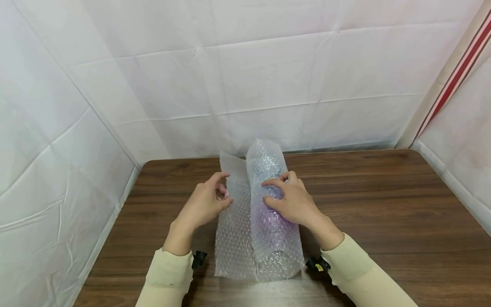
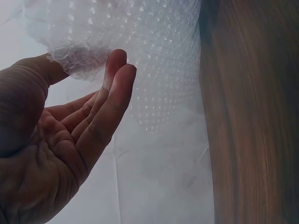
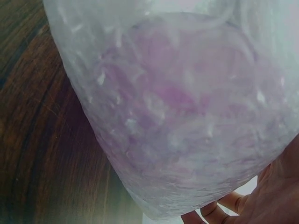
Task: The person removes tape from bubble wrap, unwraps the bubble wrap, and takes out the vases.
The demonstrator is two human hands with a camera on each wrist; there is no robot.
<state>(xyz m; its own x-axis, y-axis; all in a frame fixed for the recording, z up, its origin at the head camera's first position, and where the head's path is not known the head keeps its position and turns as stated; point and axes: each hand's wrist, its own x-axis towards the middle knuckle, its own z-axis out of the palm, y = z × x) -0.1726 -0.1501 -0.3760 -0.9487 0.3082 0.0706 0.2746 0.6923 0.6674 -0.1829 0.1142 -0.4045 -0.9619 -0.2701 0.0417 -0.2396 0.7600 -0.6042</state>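
Observation:
A sheet of clear bubble wrap (image 1: 235,230) lies on the table, its right part rolled round a long object (image 1: 272,213) that shows bluish at the far end and pink-purple nearer. The wrapping blurs what kind of object it is. At the sheet's loose left edge is my left hand (image 1: 207,198), thumb and fingers apart, fingertips right at the plastic. In the left wrist view, crumpled wrap (image 2: 81,60) covers the thumb tip beside the long fingers (image 2: 110,102). My right hand (image 1: 293,198) holds the roll from above, fingers bent over it; pink shows through its layers (image 3: 173,93).
The brown wood-grain table (image 1: 368,204) extends to both sides of the wrap. White sheeting (image 1: 245,76) hangs behind the table and along its sides, with a red stripe (image 1: 456,81) at the right corner. Small black devices (image 1: 318,263) sit at both wrists.

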